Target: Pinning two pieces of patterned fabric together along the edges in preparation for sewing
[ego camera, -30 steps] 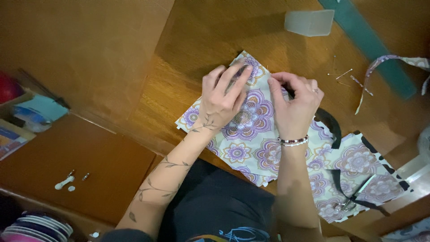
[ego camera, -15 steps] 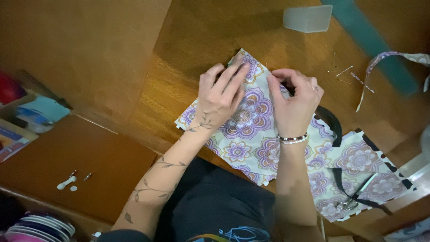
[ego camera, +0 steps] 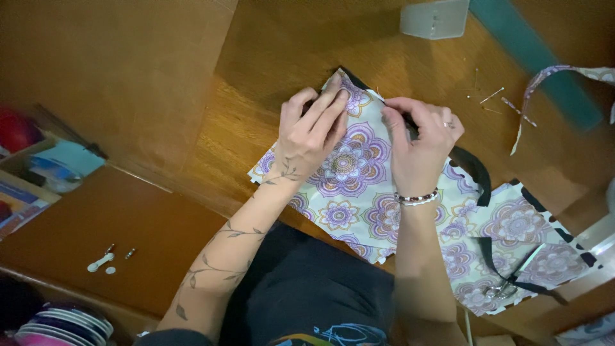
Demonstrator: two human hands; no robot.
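The left hand [ego camera: 315, 131] lies flat with its fingers pressed down together on the upper corner of a floral fabric piece [ego camera: 349, 186], a pale cloth printed with purple mandala flowers. The right hand [ego camera: 419, 144] is just beside it, fingers curled and pinched on the same top edge of the fabric, where a black trim [ego camera: 473, 170] runs along the border. A beaded bracelet [ego camera: 416, 198] sits on the right wrist.

The fabric lies spread on the wooden table [ego camera: 269, 57], reaching from the middle of the table down to its near edge and over the person's lap. Beyond the right hand, toward the table's far right corner, a few loose pins [ego camera: 492, 96] lie on the wood, near a narrow strip of the same cloth [ego camera: 544, 80]. A clear plastic box [ego camera: 435, 18] stands at the far edge, beside a teal ruler [ego camera: 532, 57]. Scissors [ego camera: 496, 291] rest on the fabric at the near right.
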